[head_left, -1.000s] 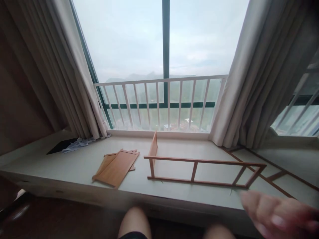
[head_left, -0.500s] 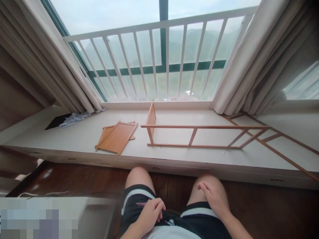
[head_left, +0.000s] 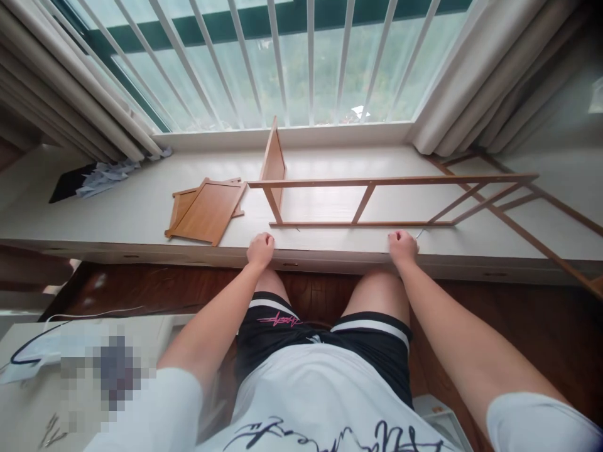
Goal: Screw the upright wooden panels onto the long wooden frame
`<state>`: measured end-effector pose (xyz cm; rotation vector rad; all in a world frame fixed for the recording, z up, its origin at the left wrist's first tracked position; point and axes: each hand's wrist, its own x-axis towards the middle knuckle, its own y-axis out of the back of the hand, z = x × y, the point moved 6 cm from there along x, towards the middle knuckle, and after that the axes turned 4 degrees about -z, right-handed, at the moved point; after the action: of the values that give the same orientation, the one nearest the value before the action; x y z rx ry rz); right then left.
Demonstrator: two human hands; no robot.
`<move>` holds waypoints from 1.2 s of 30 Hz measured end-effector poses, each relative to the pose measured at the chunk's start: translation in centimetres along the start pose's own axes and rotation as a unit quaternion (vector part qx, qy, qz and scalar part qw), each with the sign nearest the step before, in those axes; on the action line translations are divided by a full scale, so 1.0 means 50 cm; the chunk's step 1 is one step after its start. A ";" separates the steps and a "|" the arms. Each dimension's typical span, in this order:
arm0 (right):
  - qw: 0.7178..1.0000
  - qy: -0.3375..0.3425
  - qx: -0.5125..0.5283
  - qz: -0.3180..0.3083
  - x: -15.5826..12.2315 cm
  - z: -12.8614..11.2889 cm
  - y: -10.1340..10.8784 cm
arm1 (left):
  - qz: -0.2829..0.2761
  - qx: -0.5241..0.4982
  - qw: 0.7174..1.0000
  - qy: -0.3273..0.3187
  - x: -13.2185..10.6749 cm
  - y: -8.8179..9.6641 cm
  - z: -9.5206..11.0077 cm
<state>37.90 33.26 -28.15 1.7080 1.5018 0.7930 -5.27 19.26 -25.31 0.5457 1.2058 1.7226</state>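
My left hand (head_left: 260, 248) rests on the front edge of the pale window ledge (head_left: 117, 216) with its fingers curled into a fist. My right hand (head_left: 402, 245) lies on the same edge further right, also curled shut. Nothing shows inside either hand. Just beyond them, a long wooden ladder-like frame (head_left: 360, 202) stands on the ledge, joined at its left end to an upright wooden panel (head_left: 274, 157). Flat wooden panels (head_left: 206, 210) lie stacked to the left of my left hand. My bare knees are under the ledge.
More thin wooden slats (head_left: 518, 207) lie on the ledge at the right. Crumpled paper (head_left: 106, 176) and a dark sheet sit at the far left. Curtains (head_left: 471, 75) flank a white railing (head_left: 277, 63). A face mask (head_left: 32, 358) lies on a surface at lower left.
The view has tilted down and moved closer to the ledge. Both hands have left my thighs and reached forward onto the ledge's front edge.
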 end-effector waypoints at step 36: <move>0.951 0.063 -0.263 0.153 0.001 -0.027 -0.069 | 0.114 0.073 0.988 -0.072 0.129 -0.033 -0.007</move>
<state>34.90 33.69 -30.26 1.5085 0.9826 1.3499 -7.85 24.85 -27.89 0.9110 1.2101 1.7570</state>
